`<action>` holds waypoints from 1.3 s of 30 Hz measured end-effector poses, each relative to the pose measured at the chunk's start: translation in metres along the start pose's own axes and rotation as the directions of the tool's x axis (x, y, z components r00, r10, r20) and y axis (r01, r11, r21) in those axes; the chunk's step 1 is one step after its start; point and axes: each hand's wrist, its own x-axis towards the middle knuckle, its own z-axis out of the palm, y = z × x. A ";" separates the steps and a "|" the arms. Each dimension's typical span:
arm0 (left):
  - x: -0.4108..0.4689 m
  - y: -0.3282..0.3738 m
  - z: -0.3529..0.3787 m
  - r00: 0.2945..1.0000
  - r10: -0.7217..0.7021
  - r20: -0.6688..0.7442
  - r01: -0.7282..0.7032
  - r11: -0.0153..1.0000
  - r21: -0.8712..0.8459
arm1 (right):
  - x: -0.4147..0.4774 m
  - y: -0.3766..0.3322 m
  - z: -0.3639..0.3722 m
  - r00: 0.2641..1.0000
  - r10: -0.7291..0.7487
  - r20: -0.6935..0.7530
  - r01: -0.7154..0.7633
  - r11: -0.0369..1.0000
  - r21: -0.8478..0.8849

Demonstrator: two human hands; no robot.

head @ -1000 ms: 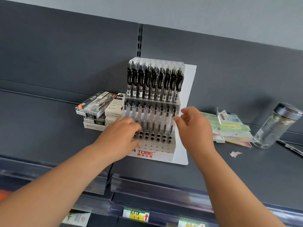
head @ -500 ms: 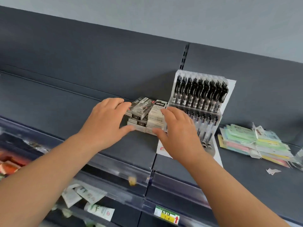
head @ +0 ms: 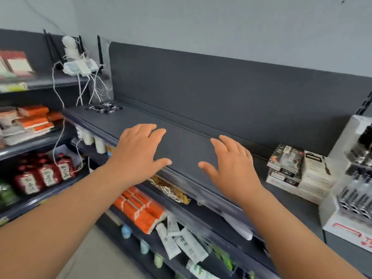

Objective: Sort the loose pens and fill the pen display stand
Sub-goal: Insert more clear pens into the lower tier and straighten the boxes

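While both hands hover palm down over a bare stretch of the shelf (head: 185, 146), neither one holds anything. The left grip (head: 138, 152) has its fingers spread and loosely straight, and its thumb reaches toward the shelf's front edge. The right grip (head: 231, 168) is just as slack, with fingers fanned and thumb pointing left. Whether either palm touches the shelf cannot be told.

The pen display stand (head: 350, 198) sits well to the right of the right grip, cut off by the frame's edge. A stack of boxes (head: 298, 172) lies between them, just beside the stand. What look like loose pens (head: 104, 108) lie in a small heap at the far left end of the shelf, beyond the left grip and well apart from it. They are too blurred to count.

The stand is white and stepped. Dark pens stand in it, blurred, and a row of round metal-rimmed holes shows lower down. Its front lip carries red lettering. The boxes are partly black and printed, partly white, and piled several high.

The shelf is dark grey with a matching back panel, and a pale wall rises above it. A clear price strip runs along its front edge. On the shelves below lie orange packets (head: 141, 208) and white tubes (head: 181, 238). At the left stand red bottles (head: 46, 174), and higher up a white device (head: 80, 66) trails white cables.
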 end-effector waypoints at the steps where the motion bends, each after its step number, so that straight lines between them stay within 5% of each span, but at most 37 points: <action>1: -0.002 -0.016 -0.004 1.000 -0.018 0.000 0.018 1.000 0.006 | 0.008 -0.015 0.003 1.000 -0.018 0.002 0.018 1.000 0.010; 14: 0.006 -0.164 -0.002 0.975 -0.223 0.011 0.222 0.973 0.055 | 0.125 -0.135 0.055 0.979 -0.193 0.059 0.188 0.978 0.091; 27: 0.130 -0.294 0.058 0.950 -0.312 -0.006 0.310 0.942 0.126 | 0.307 -0.178 0.143 0.959 -0.274 0.078 0.257 0.950 0.176; 39: 0.228 -0.405 0.125 0.954 -0.294 0.064 0.291 0.955 0.056 | 0.420 -0.229 0.211 0.958 -0.199 0.206 0.147 0.959 0.243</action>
